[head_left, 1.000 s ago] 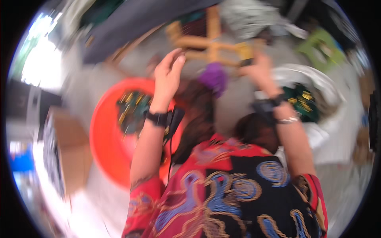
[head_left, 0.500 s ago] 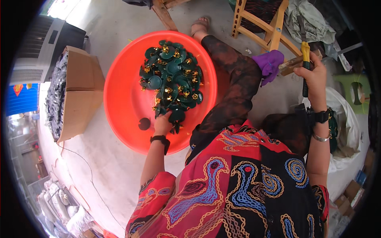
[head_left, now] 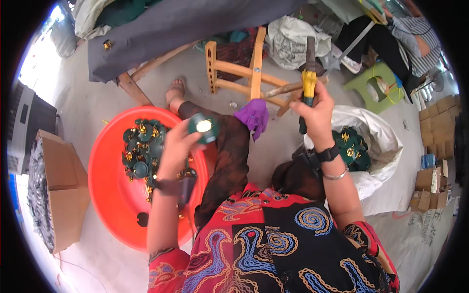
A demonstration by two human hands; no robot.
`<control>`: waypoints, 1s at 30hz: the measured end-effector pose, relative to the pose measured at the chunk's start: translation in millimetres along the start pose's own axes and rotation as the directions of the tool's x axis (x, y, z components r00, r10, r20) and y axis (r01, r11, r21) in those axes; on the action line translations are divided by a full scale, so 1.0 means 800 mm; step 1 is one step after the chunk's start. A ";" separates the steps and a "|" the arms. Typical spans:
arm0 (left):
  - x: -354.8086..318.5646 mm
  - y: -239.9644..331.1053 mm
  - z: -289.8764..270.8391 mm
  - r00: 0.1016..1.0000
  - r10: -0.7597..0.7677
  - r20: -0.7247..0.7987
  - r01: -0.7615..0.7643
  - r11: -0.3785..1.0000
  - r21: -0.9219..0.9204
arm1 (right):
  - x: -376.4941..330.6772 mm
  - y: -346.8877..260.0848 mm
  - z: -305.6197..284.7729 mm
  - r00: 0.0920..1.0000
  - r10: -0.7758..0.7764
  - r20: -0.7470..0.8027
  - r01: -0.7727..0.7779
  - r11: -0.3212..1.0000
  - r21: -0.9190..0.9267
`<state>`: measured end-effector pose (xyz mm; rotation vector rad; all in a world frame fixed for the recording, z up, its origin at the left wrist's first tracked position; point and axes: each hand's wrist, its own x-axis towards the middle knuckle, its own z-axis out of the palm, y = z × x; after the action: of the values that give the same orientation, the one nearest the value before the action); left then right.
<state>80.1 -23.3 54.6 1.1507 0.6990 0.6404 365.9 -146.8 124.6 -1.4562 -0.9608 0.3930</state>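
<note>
Lifted over the right edge of the red basin (head_left: 110,215), my left hand (head_left: 173,149) is closed on a dark green disc (head_left: 204,128) with a shiny gold centre; motion blurs it slightly. Several more green discs with gold fittings (head_left: 140,168) lie piled in the basin, and one dark disc (head_left: 142,219) sits apart from them. My right hand (head_left: 318,112) grips a tool (head_left: 309,78) with a long flat dark blade and a yellow and dark green handle, blade pointing away from me. Left of the tool, the disc hangs apart from the blade.
At right, a white sack (head_left: 383,132) holds several green and gold pieces. A cardboard box (head_left: 66,195) of dark items stands left. Beyond my knees are a purple cloth (head_left: 253,117), a wooden frame (head_left: 234,68), a grey-draped table (head_left: 161,44) and a green stool (head_left: 364,80).
My left hand has risen from the pile with a green disc and moved toward the right hand. My right hand still holds the tool. The view has turned to the right.
</note>
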 end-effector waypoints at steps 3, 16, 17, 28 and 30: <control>0.064 -0.022 0.075 0.998 -0.051 0.039 0.056 0.988 -0.147 | -0.010 -0.005 0.017 0.999 -0.024 0.037 0.021 0.997 0.078; 0.118 -0.062 0.139 0.996 -0.091 0.001 0.091 0.995 0.034 | -0.013 -0.006 0.022 0.923 -0.255 0.288 0.364 0.822 -0.438; 0.121 -0.062 0.138 0.997 -0.077 0.008 0.076 0.996 0.055 | -0.010 -0.005 0.026 0.922 -0.259 0.288 0.367 0.822 -0.435; 0.114 -0.042 0.161 0.682 0.718 0.143 -0.543 0.364 0.757 | 0.003 -0.029 0.042 0.843 -0.280 0.459 0.502 0.716 -0.485; 0.125 -0.072 0.153 0.773 0.630 0.083 -0.490 0.508 0.708 | -0.003 -0.034 0.050 0.830 -0.296 0.473 0.520 0.719 -0.462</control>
<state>242.8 -34.6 14.1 2.1184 0.7445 1.1049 326.3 -126.5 143.0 -1.6639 -1.8005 0.0194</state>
